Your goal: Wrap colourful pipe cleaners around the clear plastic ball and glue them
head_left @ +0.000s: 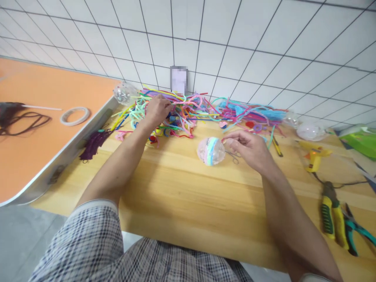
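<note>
My left hand [158,111] is in the pile of coloured pipe cleaners [188,117] near the wall, its fingers bent together. A pink strand lies at its fingertips, but what they grip is hidden among the strands. Over the table, my right hand [248,149] has thumb and fingers pinched; whatever is between them is too small to name. Just left of those fingertips sits a clear ball [212,151] with pink, yellow and blue bands around its middle. Small scissors [235,158] lie partly hidden between the ball and my right hand.
Yellow glue gun [315,158], pliers [330,211] and a cutter knife [277,147] lie at right. Clear balls [311,131] stand near the wall, where a phone [179,80] leans. Left are a purple bundle [95,145] and, on an orange surface, a tape roll [85,117].
</note>
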A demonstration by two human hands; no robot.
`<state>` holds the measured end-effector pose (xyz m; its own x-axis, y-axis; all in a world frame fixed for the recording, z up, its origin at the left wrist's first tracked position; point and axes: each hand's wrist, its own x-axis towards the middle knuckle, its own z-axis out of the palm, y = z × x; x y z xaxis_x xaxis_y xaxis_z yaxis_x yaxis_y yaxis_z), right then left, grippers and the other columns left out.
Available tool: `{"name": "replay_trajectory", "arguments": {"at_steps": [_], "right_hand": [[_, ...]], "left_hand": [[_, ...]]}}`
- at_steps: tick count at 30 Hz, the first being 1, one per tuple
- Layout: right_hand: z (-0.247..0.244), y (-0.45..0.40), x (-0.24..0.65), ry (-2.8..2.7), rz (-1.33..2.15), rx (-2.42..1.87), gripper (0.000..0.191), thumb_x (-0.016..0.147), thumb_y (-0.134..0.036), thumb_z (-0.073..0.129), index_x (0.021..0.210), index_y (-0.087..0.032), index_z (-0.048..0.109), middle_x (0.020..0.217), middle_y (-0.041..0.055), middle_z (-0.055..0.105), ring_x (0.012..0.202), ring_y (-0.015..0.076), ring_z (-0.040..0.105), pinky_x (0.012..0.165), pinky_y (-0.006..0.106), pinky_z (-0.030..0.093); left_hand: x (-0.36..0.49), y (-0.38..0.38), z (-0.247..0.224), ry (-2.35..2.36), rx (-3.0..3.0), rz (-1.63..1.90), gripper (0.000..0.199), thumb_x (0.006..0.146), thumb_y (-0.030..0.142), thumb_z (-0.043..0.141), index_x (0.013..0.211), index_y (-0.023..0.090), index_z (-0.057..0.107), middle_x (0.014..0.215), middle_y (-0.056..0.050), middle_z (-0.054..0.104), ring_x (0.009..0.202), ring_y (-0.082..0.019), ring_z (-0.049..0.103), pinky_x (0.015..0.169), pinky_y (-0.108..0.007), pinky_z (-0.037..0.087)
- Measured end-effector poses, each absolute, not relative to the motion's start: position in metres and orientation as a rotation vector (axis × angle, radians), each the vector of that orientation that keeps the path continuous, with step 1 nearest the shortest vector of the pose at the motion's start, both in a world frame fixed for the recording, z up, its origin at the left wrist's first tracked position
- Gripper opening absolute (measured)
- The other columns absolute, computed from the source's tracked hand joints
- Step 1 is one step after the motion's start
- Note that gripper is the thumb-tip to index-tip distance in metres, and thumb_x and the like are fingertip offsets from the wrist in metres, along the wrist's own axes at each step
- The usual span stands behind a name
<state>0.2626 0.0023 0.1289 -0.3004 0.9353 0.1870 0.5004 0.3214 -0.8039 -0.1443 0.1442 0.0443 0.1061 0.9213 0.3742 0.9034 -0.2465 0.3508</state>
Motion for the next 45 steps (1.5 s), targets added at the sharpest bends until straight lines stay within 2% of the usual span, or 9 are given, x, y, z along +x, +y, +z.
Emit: {"name": "replay_trajectory", "arguments": {"at_steps": [5, 11, 15, 20, 26, 32, 37, 42, 45], "right_hand": [[0.151, 0.036, 0.238, -1.912, 0.843, -1.254, 0.007, 0.094, -0.032, 0.080, 0.092, -0.026, 0.083, 0.084, 0.0008, 0.082, 0.068, 0.0179, 0.070, 0.067, 0.032, 0.058], [0.156, 0.092, 0.170, -1.920, 1.054, -1.232, 0.011, 0.096, -0.021, 0.082, 0.086, -0.022, 0.080, 0.078, -0.0012, 0.077, 0.064, 0.0126, 0.066, 0.058, 0.024, 0.048], [0.146, 0.118, 0.120, -1.684, 1.503, -1.223, 0.025, 0.101, -0.031, 0.090, 0.083, -0.021, 0.075, 0.087, 0.0041, 0.081, 0.063, 0.0117, 0.065, 0.050, 0.022, 0.045], [0.140, 0.143, 0.070, -1.274, 1.826, -1.194, 0.032, 0.107, -0.041, 0.088, 0.090, -0.024, 0.068, 0.083, 0.0030, 0.079, 0.069, 0.0128, 0.071, 0.056, 0.021, 0.055], [0.137, 0.154, 0.055, -1.130, 1.717, -1.173, 0.029, 0.105, -0.028, 0.086, 0.086, -0.024, 0.065, 0.066, -0.0046, 0.069, 0.059, 0.0100, 0.066, 0.054, 0.020, 0.055], [0.143, 0.139, 0.086, -1.256, 1.587, -1.200, 0.014, 0.104, -0.020, 0.077, 0.092, -0.022, 0.071, 0.078, -0.0006, 0.079, 0.063, 0.0100, 0.071, 0.053, 0.019, 0.055], [0.159, 0.145, 0.126, -1.400, 1.285, -1.189, 0.022, 0.100, -0.032, 0.080, 0.085, -0.025, 0.065, 0.088, -0.0007, 0.080, 0.073, 0.0129, 0.077, 0.063, 0.023, 0.059], [0.185, 0.155, 0.189, -1.444, 1.002, -1.214, 0.016, 0.107, -0.040, 0.066, 0.098, -0.028, 0.070, 0.105, 0.0035, 0.082, 0.094, 0.0184, 0.082, 0.072, 0.028, 0.062], [0.198, 0.142, 0.229, -1.500, 0.870, -1.216, 0.020, 0.107, -0.048, 0.064, 0.105, -0.031, 0.074, 0.110, 0.0047, 0.083, 0.096, 0.0214, 0.082, 0.076, 0.033, 0.064]], "left_hand": [[-0.134, 0.142, 0.037, 2.174, 2.019, 1.136, 0.035, 0.117, 0.044, 0.058, 0.110, 0.020, 0.082, 0.122, -0.015, 0.077, 0.129, -0.034, 0.068, 0.124, -0.048, 0.050], [-0.127, 0.133, 0.033, 2.181, 1.800, 1.457, 0.038, 0.121, 0.046, 0.050, 0.109, 0.022, 0.077, 0.123, -0.013, 0.075, 0.130, -0.032, 0.068, 0.122, -0.050, 0.053], [-0.111, 0.112, 0.035, 2.031, 1.987, 1.442, 0.032, 0.120, 0.043, 0.053, 0.110, 0.022, 0.075, 0.142, -0.016, 0.074, 0.143, -0.033, 0.064, 0.129, -0.053, 0.048], [-0.100, 0.101, 0.038, 1.919, 2.174, 1.307, 0.033, 0.120, 0.043, 0.047, 0.122, 0.025, 0.075, 0.143, -0.016, 0.076, 0.141, -0.038, 0.066, 0.128, -0.061, 0.046], [-0.106, 0.107, 0.040, 1.885, 2.357, 1.150, 0.041, 0.123, 0.045, 0.042, 0.117, 0.022, 0.076, 0.134, -0.017, 0.079, 0.130, -0.036, 0.068, 0.121, -0.054, 0.048], [-0.108, 0.116, 0.032, 1.816, 2.446, 0.962, 0.040, 0.121, 0.041, 0.048, 0.112, 0.020, 0.081, 0.132, -0.019, 0.080, 0.126, -0.037, 0.068, 0.111, -0.053, 0.051], [-0.112, 0.121, 0.025, 1.902, 2.384, 0.789, 0.041, 0.118, 0.037, 0.049, 0.112, 0.017, 0.085, 0.138, -0.023, 0.079, 0.129, -0.042, 0.069, 0.112, -0.057, 0.053], [-0.118, 0.125, 0.021, 1.932, 2.311, 0.782, 0.041, 0.116, 0.037, 0.051, 0.115, 0.017, 0.087, 0.146, -0.023, 0.078, 0.136, -0.042, 0.070, 0.121, -0.058, 0.051], [-0.122, 0.126, 0.024, 1.881, 2.305, 0.817, 0.038, 0.114, 0.039, 0.056, 0.110, 0.016, 0.087, 0.138, -0.021, 0.082, 0.130, -0.039, 0.074, 0.120, -0.054, 0.053]]}}
